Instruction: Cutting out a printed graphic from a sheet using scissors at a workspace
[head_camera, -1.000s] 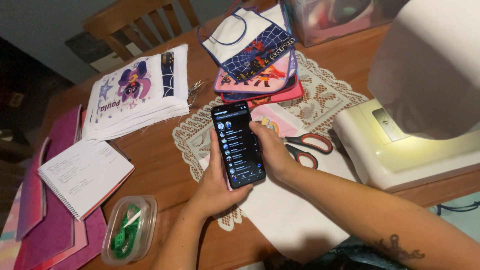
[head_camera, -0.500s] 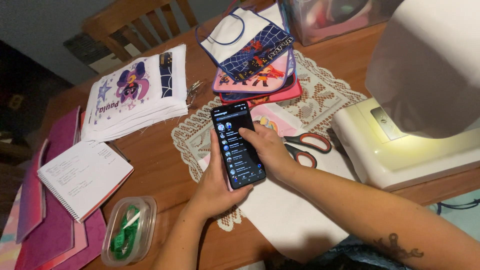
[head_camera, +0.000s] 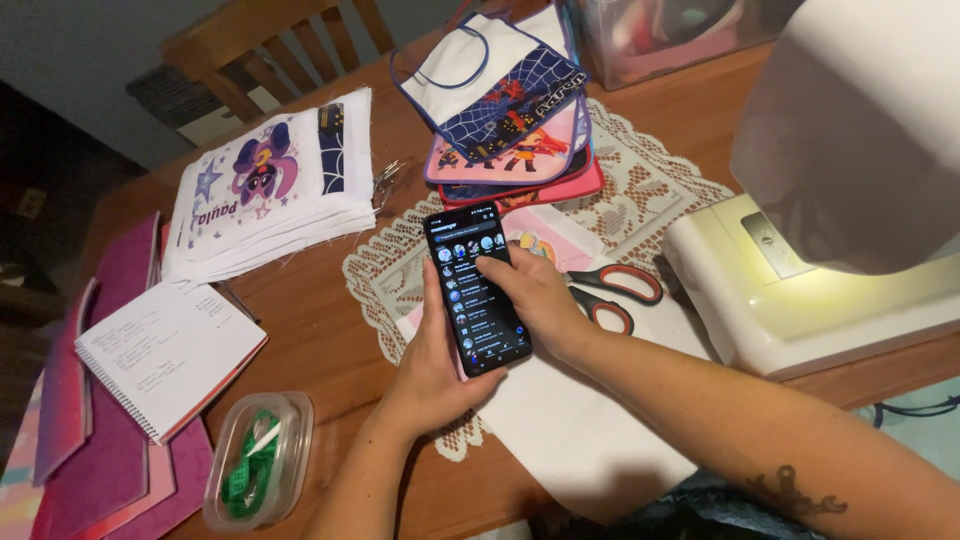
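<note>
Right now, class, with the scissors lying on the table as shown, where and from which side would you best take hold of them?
Take the scissors by their red loop handles, which lie bare and flat on the white fabric toward the sewing machine. Come from above on that side: the blade end is hidden behind the right hand on the phone.

One phone (head_camera: 476, 291), one notebook (head_camera: 167, 353), one scissors (head_camera: 612, 294), one container (head_camera: 259, 460).
</note>
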